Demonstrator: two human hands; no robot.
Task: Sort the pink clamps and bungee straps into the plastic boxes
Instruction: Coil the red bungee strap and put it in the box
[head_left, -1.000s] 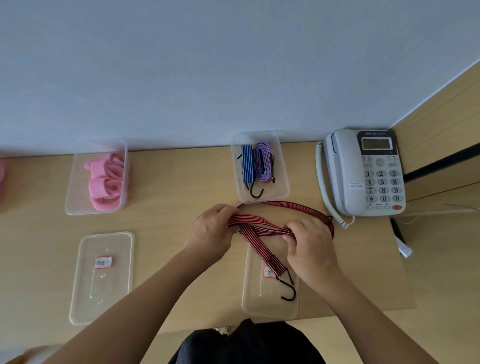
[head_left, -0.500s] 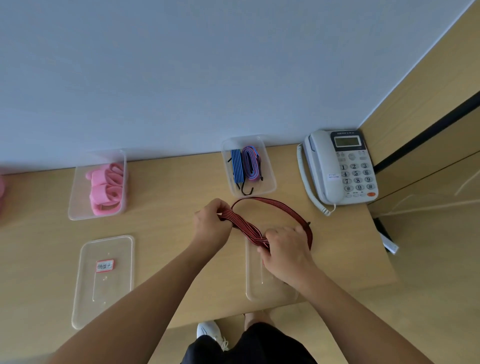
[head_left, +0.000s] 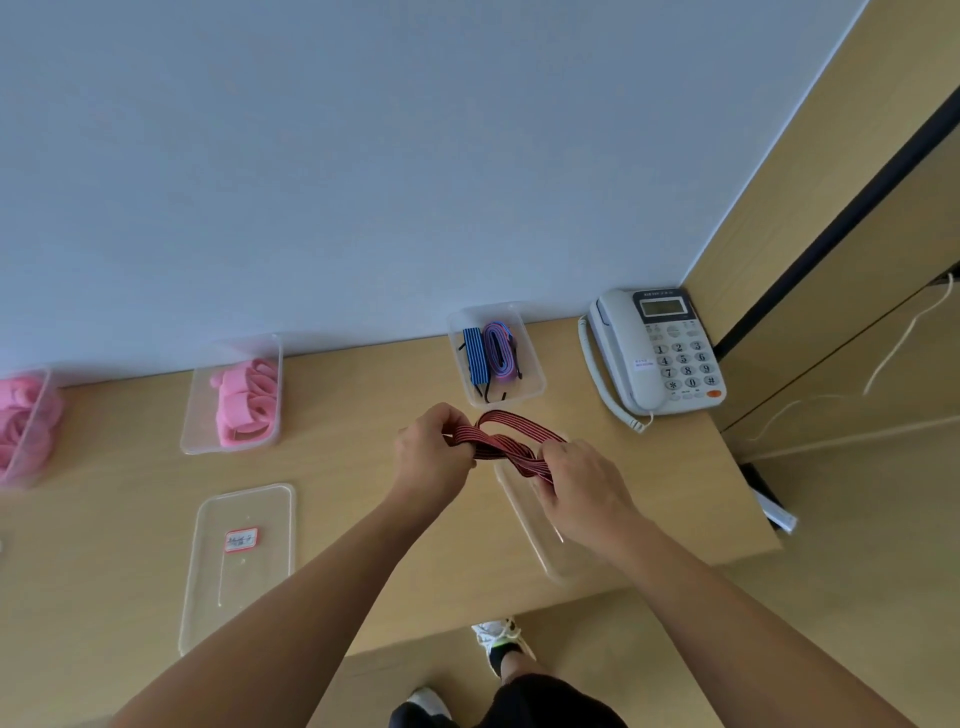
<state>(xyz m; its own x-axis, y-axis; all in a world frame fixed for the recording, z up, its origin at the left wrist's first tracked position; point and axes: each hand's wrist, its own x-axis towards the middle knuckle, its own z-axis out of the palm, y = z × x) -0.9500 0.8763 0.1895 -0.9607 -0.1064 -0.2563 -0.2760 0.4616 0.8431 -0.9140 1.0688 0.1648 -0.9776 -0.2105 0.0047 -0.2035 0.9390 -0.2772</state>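
Bunched tighter, red strap (head_left: 506, 448) runs left hand (head_left: 431, 457) to right hand (head_left: 582, 488) (loop rearward), fingers (head_left: 558, 451) gripping it.

At the back of the surface (head_left: 363, 415), a clamp box (head_left: 189, 434) stands left, a strap box (head_left: 535, 387) right of it, and a telephone (head_left: 657, 353) farthest right. A left lid (head_left: 241, 571) lies before the clamp box. The left hand (head_left: 431, 457) and right hand (head_left: 582, 488) hold a loose strap (head_left: 506, 447) over a right lid (head_left: 524, 514).

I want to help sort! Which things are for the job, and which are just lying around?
For the job: red striped bungee strap, gripped by left hand and right hand; box of bungee straps; pink clamps; clamp box; labelled lid.
Just lying around: telephone.
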